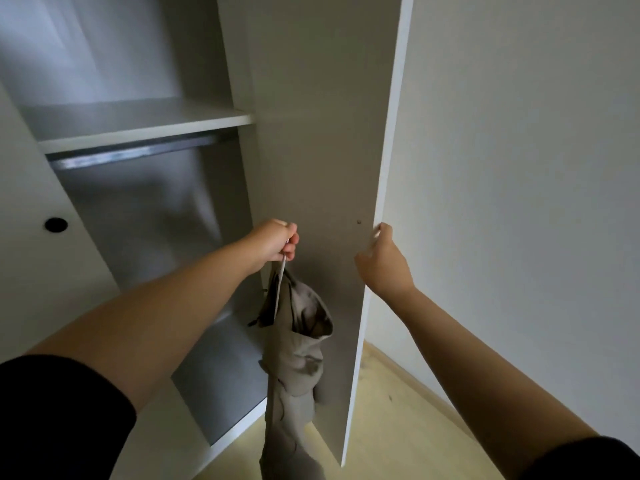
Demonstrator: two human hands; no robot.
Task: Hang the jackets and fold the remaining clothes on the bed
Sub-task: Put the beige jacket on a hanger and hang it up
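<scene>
Left hand (277, 242): fingers curled tight round the top of a thin pale hanger (280, 289), arm stretched forward at the mouth of the open wardrobe
Right hand (384, 261): fingers hooked on the outer edge of the wardrobe door (311, 150), thumb side towards the camera
Jacket (294, 375): beige and hooded; it hangs from the hanger straight below the left hand, hood gaping upward, its lower part dropping towards the floor (398, 427)
Jacket's place: at the right side of the wardrobe opening, just beside the door's inner face, well below the rail (138, 152) and not yet hung on it
Rail: a metal bar running across the wardrobe just beneath the white shelf (138, 123)
Door: swung open, standing edge-on between the two hands, with a small screw hole near the right hand
Left side: a white panel with a round dark hole (55, 224)
Right side: plain white wall (519, 168) meeting the pale wooden floor
Sleeves: black, at both upper arms
</scene>
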